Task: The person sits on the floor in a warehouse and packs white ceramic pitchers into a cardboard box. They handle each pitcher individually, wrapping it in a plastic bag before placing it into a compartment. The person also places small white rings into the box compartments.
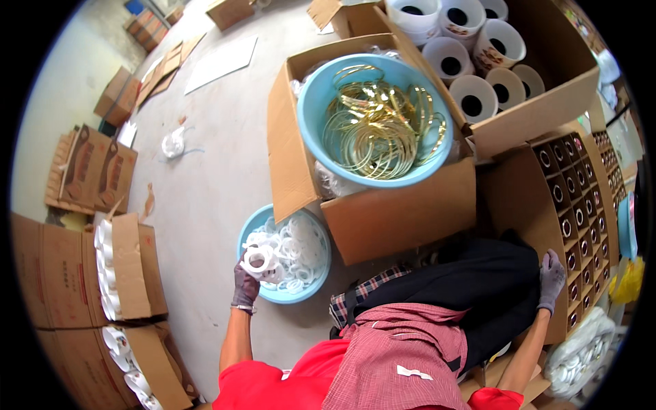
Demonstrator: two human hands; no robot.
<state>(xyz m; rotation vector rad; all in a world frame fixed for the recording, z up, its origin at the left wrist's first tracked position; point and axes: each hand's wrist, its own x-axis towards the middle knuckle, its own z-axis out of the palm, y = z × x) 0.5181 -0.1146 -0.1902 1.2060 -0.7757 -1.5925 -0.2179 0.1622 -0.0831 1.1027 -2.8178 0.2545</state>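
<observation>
My left hand (246, 283), in a grey glove, is closed around a white plastic ring (260, 271) with a wide round hole; whether more than one ring is in the grip I cannot tell. It is over the left side of a light-blue basin (287, 298) heaped with loose white rings (301, 249). My right hand (551, 279), gloved too, lies with its fingers stretched out beside my knee, at the edge of a divided carton (526, 198). Nothing shows in that hand.
A larger blue basin (307, 140) of gold hoops (383, 130) sits on an open carton (403, 219) ahead. Behind it at right, a big carton (540, 123) holds white tubs (473, 98). Stacked cartons (58, 273) with white cups line the left. A clear bag (581, 355) lies lower right.
</observation>
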